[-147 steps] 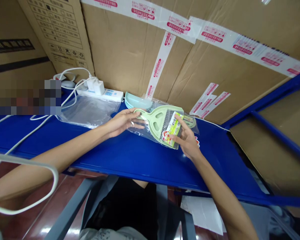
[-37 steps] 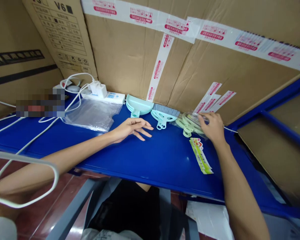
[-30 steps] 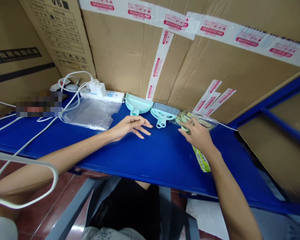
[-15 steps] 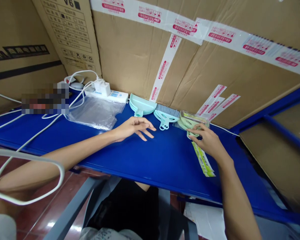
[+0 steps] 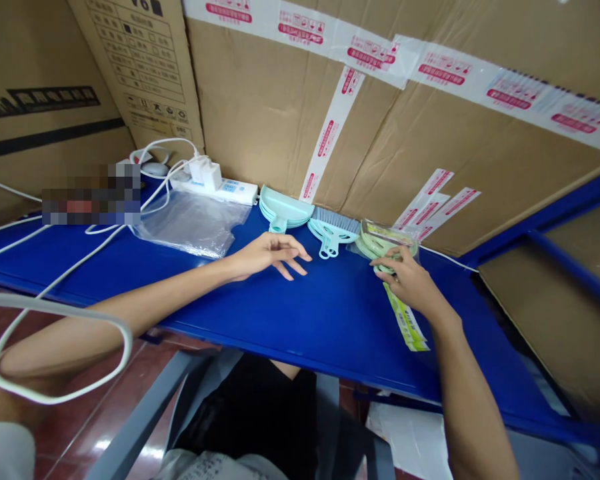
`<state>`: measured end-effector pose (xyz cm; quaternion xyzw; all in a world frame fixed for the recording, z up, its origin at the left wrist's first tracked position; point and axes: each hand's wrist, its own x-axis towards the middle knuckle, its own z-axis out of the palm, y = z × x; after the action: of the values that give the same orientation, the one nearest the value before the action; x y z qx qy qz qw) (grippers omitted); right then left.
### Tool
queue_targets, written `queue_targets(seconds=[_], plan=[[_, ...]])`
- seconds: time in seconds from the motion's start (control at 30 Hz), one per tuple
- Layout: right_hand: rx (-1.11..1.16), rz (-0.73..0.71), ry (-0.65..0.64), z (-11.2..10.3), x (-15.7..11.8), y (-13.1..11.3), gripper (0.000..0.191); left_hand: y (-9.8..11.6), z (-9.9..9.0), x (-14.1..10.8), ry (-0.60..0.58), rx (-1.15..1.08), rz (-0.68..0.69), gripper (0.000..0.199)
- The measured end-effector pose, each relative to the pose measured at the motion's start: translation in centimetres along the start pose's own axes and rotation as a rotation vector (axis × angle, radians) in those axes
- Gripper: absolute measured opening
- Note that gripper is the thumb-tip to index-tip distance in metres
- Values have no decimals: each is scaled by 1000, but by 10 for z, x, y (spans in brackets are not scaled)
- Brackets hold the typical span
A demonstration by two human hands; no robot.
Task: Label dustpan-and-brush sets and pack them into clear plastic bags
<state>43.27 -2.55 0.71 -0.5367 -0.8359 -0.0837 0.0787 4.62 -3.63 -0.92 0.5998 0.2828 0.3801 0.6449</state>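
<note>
My left hand point(image 5: 279, 256) hovers over the blue table, fingers loosely spread and holding nothing. Just beyond it lies a stack of light teal dustpans point(image 5: 286, 208). Teal hand brushes point(image 5: 333, 230) with grey bristles are stacked to the right, handles toward me. My right hand point(image 5: 405, 275) is at the handle end of pale green dustpan-and-brush sets in clear bags point(image 5: 373, 244). Its fingers are curved but apart, partly covering the handles; whether they touch is unclear. Below that hand lie yellow-green printed label strips point(image 5: 406, 321).
Clear plastic bags point(image 5: 193, 223) lie flat at the left, before a white power strip point(image 5: 237, 192) with plugged-in adapters. White cables point(image 5: 87, 267) cross the left side, one looping over my left forearm. Taped cardboard point(image 5: 270, 113) walls the back. A blue metal frame point(image 5: 545, 213) stands right.
My right hand has shifted very slightly left at the green bagged sets. My left hand keeps nearly the same pose, and the objects on the table have not moved.
</note>
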Motion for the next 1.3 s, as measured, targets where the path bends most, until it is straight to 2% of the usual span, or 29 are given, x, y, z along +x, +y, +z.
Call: queue_targets(seconds=[0.1, 0.17, 0.27, 0.37, 0.43, 0.53, 0.63, 0.83, 1.0, 1.13, 1.3], plan=[[-46, 20, 15, -1, -1, -4, 31, -3, 0, 1, 49, 69, 59, 31], [-79, 11, 89, -3, -1, -8, 38, -5, 0, 1, 128, 189, 145, 30], [-149, 2, 277, -8, 0, -18, 50, -5, -3, 0, 334, 570, 360, 25], [-128, 18, 418, -13, 2, -30, 47, -5, -11, 0, 503, 997, 549, 21], [-63, 12, 451, -15, 4, -38, 44, -7, -19, 3, 553, 1172, 562, 21], [4, -14, 458, -14, 5, -46, 40, -14, -29, 7, 539, 1304, 474, 24], [26, -41, 452, -11, 7, -48, 35, -18, -35, 9, 490, 1332, 409, 23], [45, -60, 465, -7, 9, -47, 31, -19, -39, 10, 541, 1386, 363, 13], [70, -74, 452, -5, 10, -47, 31, -20, -44, 12, 520, 1276, 329, 4], [67, -94, 438, -3, 11, -48, 31, -19, -46, 13, 499, 1194, 390, 7], [63, -90, 444, -4, 11, -50, 30, -13, -44, 11, 601, 1113, 554, 9]])
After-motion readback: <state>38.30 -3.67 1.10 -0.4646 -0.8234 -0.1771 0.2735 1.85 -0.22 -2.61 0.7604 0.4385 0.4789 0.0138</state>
